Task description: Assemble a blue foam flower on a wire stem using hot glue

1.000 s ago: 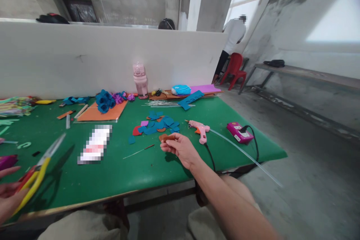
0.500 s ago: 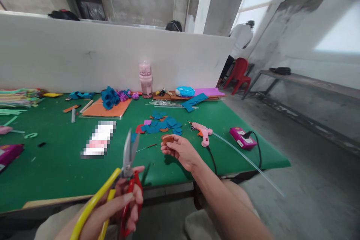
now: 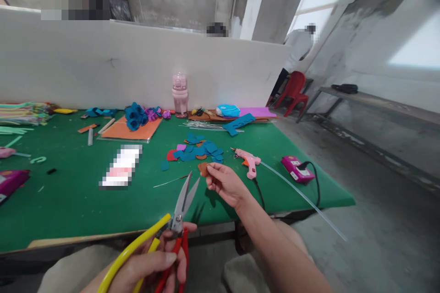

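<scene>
My left hand (image 3: 151,268) is wrapped round red-handled scissors (image 3: 183,203), their metal blades apart and pointing up. Two yellow handles (image 3: 132,249) also lie across that hand; the working end of this second tool cannot be made out. Between the thumb and fingers of my right hand (image 3: 225,185), a small brown felt piece (image 3: 202,169) is pinched just beyond the scissor tips. A pile of cut blue felt pieces (image 3: 195,150), with a few brown, red and pink ones, lies behind it. Left of my right hand, a thin wire (image 3: 170,182) rests on the green table (image 3: 85,210).
At right are a pink glue gun (image 3: 248,161) with a long clear glue stick (image 3: 295,190) and a purple box (image 3: 297,169) with a plug. Blue felt flowers (image 3: 135,116) rest on orange sheets (image 3: 130,132). A pink bottle (image 3: 180,95) stands against the white partition (image 3: 137,64).
My left hand has carried the scissors right, so the blades now point close to the brown felt piece. The felt piece has turned slightly in my right hand.
</scene>
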`<action>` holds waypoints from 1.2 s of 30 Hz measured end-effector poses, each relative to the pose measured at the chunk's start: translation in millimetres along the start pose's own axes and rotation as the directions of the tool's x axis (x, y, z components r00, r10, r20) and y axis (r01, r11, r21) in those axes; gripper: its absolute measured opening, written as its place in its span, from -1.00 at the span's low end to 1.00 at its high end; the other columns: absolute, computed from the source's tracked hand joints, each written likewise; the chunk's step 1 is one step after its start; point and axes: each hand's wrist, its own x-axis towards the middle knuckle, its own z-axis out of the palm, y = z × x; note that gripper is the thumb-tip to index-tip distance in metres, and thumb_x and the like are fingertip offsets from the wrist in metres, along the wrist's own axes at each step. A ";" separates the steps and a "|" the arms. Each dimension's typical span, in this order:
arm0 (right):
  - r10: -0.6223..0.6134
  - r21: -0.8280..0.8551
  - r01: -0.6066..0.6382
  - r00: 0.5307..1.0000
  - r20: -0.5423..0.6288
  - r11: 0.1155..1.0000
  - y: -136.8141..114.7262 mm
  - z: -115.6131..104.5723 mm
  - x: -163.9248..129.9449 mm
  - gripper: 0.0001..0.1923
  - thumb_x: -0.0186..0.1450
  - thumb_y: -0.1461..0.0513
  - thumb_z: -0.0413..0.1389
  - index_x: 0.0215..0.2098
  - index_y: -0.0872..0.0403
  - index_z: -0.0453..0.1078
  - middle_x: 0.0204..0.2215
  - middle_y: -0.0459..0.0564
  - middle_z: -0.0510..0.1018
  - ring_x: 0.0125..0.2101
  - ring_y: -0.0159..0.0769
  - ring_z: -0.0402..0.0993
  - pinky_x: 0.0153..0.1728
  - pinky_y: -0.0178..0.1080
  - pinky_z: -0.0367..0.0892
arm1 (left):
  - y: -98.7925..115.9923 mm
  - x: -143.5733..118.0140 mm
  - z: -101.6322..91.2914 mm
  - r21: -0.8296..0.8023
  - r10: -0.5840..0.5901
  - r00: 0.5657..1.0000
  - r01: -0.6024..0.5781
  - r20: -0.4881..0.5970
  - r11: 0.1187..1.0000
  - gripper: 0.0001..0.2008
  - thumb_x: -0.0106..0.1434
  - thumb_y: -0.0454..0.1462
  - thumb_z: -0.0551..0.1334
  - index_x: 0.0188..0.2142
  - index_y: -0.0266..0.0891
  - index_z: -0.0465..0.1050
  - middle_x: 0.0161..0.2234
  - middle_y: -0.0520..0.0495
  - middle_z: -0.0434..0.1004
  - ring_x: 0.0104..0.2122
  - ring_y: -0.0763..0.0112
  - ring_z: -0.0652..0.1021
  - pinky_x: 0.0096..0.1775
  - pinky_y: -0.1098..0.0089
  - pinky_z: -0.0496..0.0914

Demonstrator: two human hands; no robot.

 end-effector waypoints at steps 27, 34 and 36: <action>0.062 0.107 -0.067 0.997 0.045 0.992 4.7 0.0 4.1 -0.83 0.08 0.20 0.17 -0.50 0.17 0.36 -0.67 -0.15 0.37 -0.68 -0.57 0.27 -0.69 -0.51 0.21 | 5.1 14.3 6.2 -0.145 0.026 0.991 -0.007 0.129 0.989 -0.49 0.18 -0.31 0.01 0.14 -0.15 0.00 -0.35 -0.12 0.45 -0.66 0.44 0.48 -0.67 0.50 0.27; 0.023 0.056 -0.021 0.999 -0.036 0.998 6.4 -0.2 5.9 -0.79 0.03 0.16 0.20 -0.48 0.15 0.32 -0.65 -0.16 0.39 -0.69 -0.56 0.29 -0.71 -0.50 0.21 | 8.7 11.3 4.5 -0.117 0.014 0.992 0.001 0.124 0.993 -0.50 0.19 -0.28 0.01 0.14 -0.13 -0.01 -0.33 -0.13 0.45 -0.61 0.39 0.51 -0.63 0.46 0.30; 0.019 0.042 -0.017 0.999 -0.044 0.999 6.7 -0.2 6.1 -0.77 0.03 0.15 0.20 -0.47 0.15 0.32 -0.65 -0.16 0.39 -0.69 -0.56 0.29 -0.70 -0.49 0.21 | 8.1 11.3 4.2 -0.114 0.009 0.992 0.006 0.127 0.993 -0.50 0.19 -0.27 0.01 0.14 -0.12 -0.01 -0.33 -0.12 0.45 -0.61 0.39 0.51 -0.64 0.46 0.30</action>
